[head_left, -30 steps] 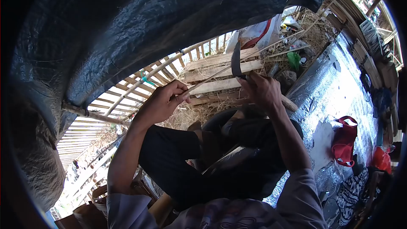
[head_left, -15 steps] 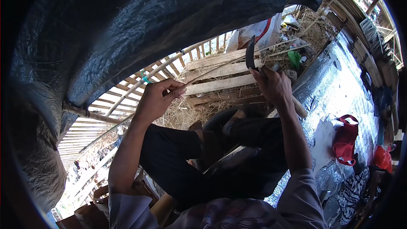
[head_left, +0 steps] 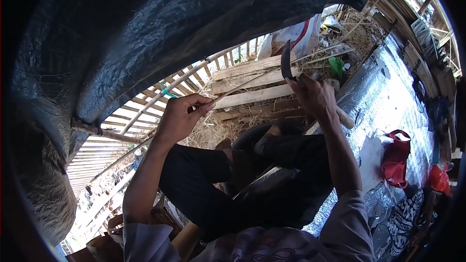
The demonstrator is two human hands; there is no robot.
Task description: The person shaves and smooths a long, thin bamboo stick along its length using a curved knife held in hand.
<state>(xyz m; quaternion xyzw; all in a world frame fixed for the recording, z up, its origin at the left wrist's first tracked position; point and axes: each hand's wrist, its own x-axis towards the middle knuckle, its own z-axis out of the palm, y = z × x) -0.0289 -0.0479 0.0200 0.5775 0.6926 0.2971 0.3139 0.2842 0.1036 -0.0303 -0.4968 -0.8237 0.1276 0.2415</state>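
Note:
My left hand (head_left: 187,115) is closed in a pinch on a long, thin bamboo strip (head_left: 245,84). The strip slants up to the right toward the blade and back under my left forearm to the lower left. In my right hand (head_left: 314,96) is a knife (head_left: 286,61) with a dark, curved blade pointing up. Its long wooden handle (head_left: 345,118) sticks out behind my wrist. Blade and strip cross near the right fist; whether they touch I cannot tell.
Wooden slats (head_left: 250,98) lie beyond my hands, with dry shavings (head_left: 208,131) around them. A slatted bamboo rail (head_left: 145,109) runs at left under a black tarp (head_left: 194,14). Silver sheeting (head_left: 388,87) covers the right side, with a red bag (head_left: 396,160) on it.
My right hand, still holding the knife, has shifted slightly right and down. The left hand keeps its pinch on the strip and has barely moved.

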